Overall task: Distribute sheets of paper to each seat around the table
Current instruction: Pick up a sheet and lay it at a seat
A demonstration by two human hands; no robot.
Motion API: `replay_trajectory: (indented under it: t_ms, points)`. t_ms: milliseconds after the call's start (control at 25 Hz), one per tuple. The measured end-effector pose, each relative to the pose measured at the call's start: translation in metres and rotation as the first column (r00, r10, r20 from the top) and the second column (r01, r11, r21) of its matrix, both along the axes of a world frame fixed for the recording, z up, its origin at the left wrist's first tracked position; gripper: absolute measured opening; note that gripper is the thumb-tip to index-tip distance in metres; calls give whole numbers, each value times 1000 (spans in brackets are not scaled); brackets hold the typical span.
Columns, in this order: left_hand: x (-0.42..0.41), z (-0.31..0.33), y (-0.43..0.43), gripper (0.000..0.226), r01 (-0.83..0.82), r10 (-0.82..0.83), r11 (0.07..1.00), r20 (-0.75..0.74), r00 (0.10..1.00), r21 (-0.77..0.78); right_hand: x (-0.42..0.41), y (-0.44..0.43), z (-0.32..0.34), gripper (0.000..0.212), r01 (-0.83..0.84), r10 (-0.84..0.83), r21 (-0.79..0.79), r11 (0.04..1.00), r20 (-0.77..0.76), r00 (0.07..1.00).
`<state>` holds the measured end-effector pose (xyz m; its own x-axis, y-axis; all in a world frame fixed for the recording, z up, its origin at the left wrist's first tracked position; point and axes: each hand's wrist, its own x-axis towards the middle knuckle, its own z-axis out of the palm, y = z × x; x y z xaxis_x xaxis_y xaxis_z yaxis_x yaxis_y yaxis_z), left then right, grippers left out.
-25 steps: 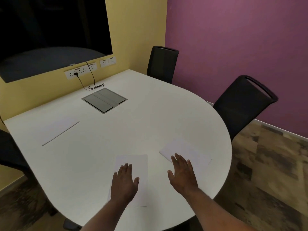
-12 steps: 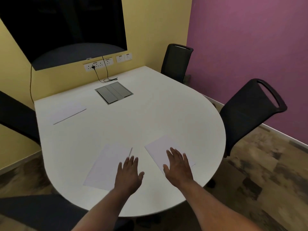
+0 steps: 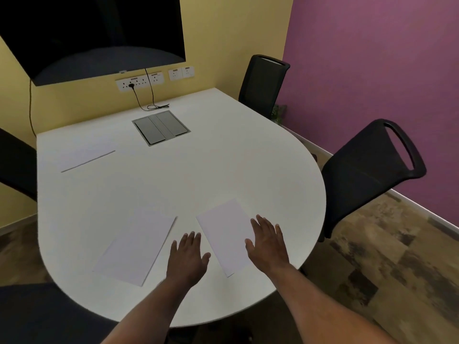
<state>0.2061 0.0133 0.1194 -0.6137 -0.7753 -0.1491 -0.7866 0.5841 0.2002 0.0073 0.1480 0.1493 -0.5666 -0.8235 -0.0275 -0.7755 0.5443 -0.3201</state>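
Note:
Three white sheets lie on the white table (image 3: pixel 188 175). One sheet (image 3: pixel 227 234) is at the near right, and my right hand (image 3: pixel 268 242) rests flat on its right edge with fingers spread. A second sheet (image 3: pixel 136 247) lies at the near left. My left hand (image 3: pixel 187 256) hovers flat between the two sheets, touching neither that I can tell. A third sheet (image 3: pixel 82 155) sits at the far left edge of the table. Both hands hold nothing.
Black chairs stand at the right (image 3: pixel 367 170), far right corner (image 3: pixel 263 83), left (image 3: pixel 15 165) and near left (image 3: pixel 37 314). A grey cable box (image 3: pixel 161 127) is set in the table. A dark screen (image 3: pixel 94 33) and wall sockets (image 3: pixel 139 81) are on the yellow wall.
The view has swung left and back. My left hand came off the left sheet and now sits between the sheets. My right hand stays on the right sheet.

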Motion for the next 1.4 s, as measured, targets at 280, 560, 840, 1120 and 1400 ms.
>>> replay_trajectory:
  t_ms: [280, 560, 840, 1120, 1400]
  points:
    - [-74, -40, -29, 72, -228, 245, 955, -76, 966, 190, -72, -47, -43, 62, -45, 42, 72, 996, 42, 998]
    - [-119, -65, -54, 71, -408, 442, 864, -55, 896, 295, -121, -100, -75, 62, -149, 135, 135, 980, 108, 985]
    - [-138, -99, -48, 68, -575, 578, 753, 96, 810, 320, -157, -128, -116, 60, -241, 215, 186, 953, 149, 965]
    - [-164, -126, -41, 65, -764, 785, 528, 130, 606, 371, -177, -121, -160, 60, -302, 241, 206, 931, 274, 931]
    - [-173, -133, -41, 57, -814, 871, 421, 72, 486, 399, -177, -118, -177, 54, -268, 199, 196, 943, 314, 928]
